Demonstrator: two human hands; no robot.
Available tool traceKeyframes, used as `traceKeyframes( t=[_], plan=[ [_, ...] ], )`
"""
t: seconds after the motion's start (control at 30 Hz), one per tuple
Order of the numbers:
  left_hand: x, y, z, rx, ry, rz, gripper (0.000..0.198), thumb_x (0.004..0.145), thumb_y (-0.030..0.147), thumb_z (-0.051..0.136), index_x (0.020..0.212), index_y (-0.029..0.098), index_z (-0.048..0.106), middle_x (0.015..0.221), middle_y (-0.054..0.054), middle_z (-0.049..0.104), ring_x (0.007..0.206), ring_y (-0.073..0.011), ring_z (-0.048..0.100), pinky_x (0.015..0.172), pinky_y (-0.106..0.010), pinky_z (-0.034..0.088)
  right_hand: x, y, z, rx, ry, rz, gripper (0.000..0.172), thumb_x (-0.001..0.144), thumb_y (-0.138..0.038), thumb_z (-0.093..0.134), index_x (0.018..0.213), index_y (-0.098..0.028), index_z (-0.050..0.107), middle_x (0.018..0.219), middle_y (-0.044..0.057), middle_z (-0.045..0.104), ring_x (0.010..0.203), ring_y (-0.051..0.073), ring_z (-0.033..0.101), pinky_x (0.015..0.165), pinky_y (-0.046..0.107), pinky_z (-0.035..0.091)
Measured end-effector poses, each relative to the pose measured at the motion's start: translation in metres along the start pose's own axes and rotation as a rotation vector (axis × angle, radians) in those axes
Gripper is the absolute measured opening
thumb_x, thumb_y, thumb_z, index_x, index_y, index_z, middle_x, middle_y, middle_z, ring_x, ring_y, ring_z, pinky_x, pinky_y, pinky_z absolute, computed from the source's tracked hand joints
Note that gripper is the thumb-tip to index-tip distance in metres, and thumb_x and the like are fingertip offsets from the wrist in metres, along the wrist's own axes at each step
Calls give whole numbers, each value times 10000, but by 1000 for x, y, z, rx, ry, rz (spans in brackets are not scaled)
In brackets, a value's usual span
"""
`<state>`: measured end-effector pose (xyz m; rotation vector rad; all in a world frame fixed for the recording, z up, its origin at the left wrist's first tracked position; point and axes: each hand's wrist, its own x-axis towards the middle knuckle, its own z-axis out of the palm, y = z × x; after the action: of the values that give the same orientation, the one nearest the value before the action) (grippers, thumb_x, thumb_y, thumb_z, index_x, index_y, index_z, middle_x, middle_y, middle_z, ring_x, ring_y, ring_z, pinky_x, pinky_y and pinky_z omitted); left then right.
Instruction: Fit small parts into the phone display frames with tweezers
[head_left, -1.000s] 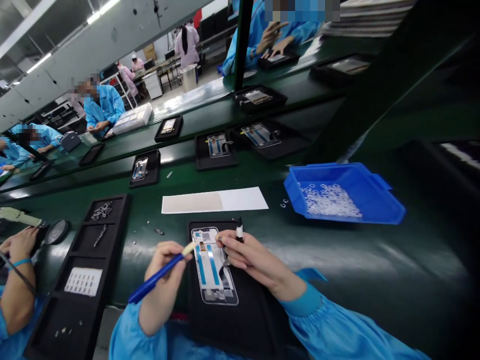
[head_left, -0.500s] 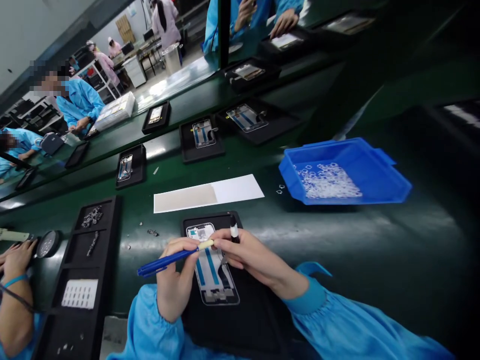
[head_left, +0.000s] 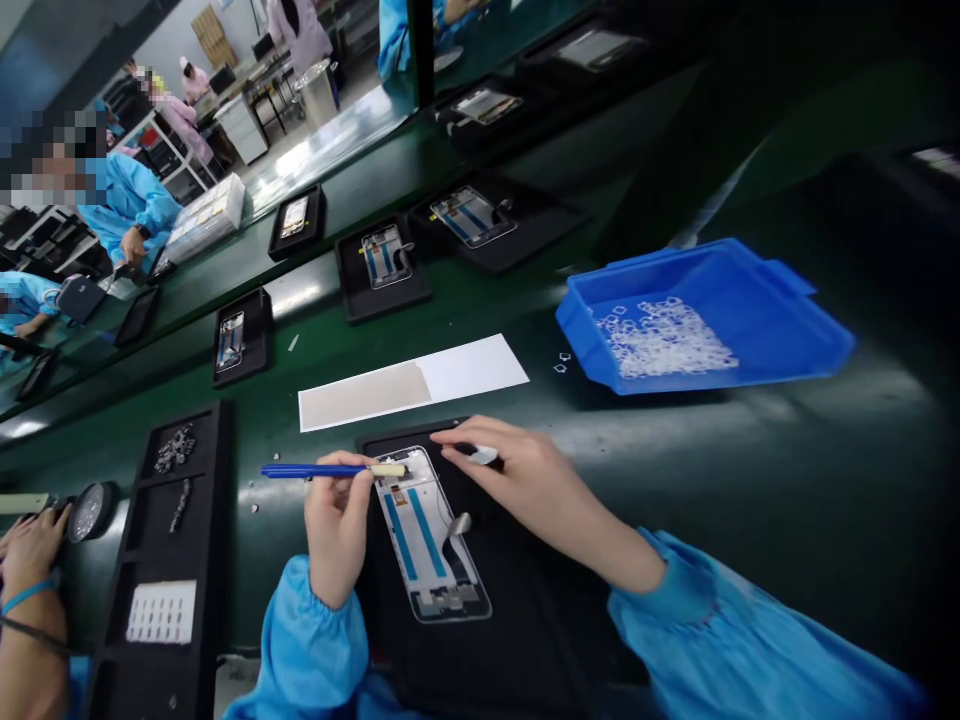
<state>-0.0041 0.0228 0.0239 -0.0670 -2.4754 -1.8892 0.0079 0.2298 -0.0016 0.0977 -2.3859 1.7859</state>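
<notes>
A phone frame (head_left: 429, 535) with blue strips lies in a black tray (head_left: 487, 640) right in front of me. My left hand (head_left: 337, 525) is closed round a blue stick tool (head_left: 330, 470) held level, its pale tip touching the frame's top left corner. My right hand (head_left: 521, 480) rests beside the frame's top right corner, fingers curled round a black-and-white marker (head_left: 484, 455) lying almost flat.
A blue bin (head_left: 757, 315) of small clear parts stands at the right. A white-and-tan sheet (head_left: 412, 382) lies beyond my tray. A black parts tray (head_left: 169, 560) sits at the left, next to another person's hand (head_left: 30, 545). Trays with phone frames (head_left: 382, 258) ride the belt behind.
The blue tool has swung from slanting down-left to level, its tip staying on the frame's top. My right hand moved off the frame to the right and the marker tipped flat. The view dropped.
</notes>
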Motion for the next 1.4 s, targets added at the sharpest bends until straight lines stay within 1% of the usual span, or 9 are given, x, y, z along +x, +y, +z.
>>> traceKeyframes(
  t=[0.13,0.3,0.6,0.73,0.87,1.07,1.2,1.3,1.4],
  plan=[
    [8,-8,4,24,-12,33,192,859,313,661,932,197,528,880,-41,717,824,-164,725,765,-273,589,-2,13,9,-340,-141,-113,378,823,-46,485,1088,-200,706,1037,67,692,880,224,675,680,307,531],
    [13,-16,5,79,-9,78,153,878,273,637,953,205,521,903,-36,716,830,-155,722,754,-272,592,-4,10,19,-685,-256,-115,438,824,-11,488,1193,-174,662,1044,59,673,688,165,660,497,244,450],
    [17,-22,4,136,-35,107,97,900,223,609,964,204,539,930,-35,705,869,-144,715,775,-257,588,8,-5,17,-798,-340,-20,408,833,-34,534,1204,-153,654,1048,78,656,637,161,645,479,252,429],
    [17,-23,1,151,-37,130,88,900,204,606,964,197,547,939,-44,705,883,-150,717,782,-262,589,7,-1,16,-684,-291,-41,266,828,-52,541,1009,-171,695,983,60,658,644,164,639,486,249,413],
    [17,-20,-3,156,-32,142,102,893,206,617,966,199,546,920,-43,728,869,-154,730,764,-256,593,8,2,5,-215,-41,-40,196,920,-202,497,991,-180,679,896,58,654,696,179,638,497,253,428],
    [18,-20,-4,150,-94,105,147,891,247,631,982,201,525,883,-45,755,813,-166,748,730,-269,606,17,4,-12,321,292,138,462,970,-507,441,735,-186,676,680,38,581,586,156,558,545,276,466],
    [19,-22,0,153,-135,83,161,895,271,634,985,203,519,890,-49,756,810,-166,748,717,-265,606,15,5,-7,291,320,259,624,937,-679,425,644,-184,668,486,-3,454,435,122,436,416,250,343],
    [19,-23,1,188,-144,90,153,906,274,624,997,204,524,904,-51,751,816,-166,745,713,-265,603,12,5,1,287,286,219,649,914,-712,452,554,-194,602,523,23,533,475,132,487,424,249,353],
    [19,-23,2,257,-143,136,134,914,269,617,1002,203,540,922,-53,738,841,-169,739,730,-275,601,11,6,8,300,270,140,551,933,-639,497,624,-196,608,576,7,565,497,127,497,463,245,393]
  ],
)
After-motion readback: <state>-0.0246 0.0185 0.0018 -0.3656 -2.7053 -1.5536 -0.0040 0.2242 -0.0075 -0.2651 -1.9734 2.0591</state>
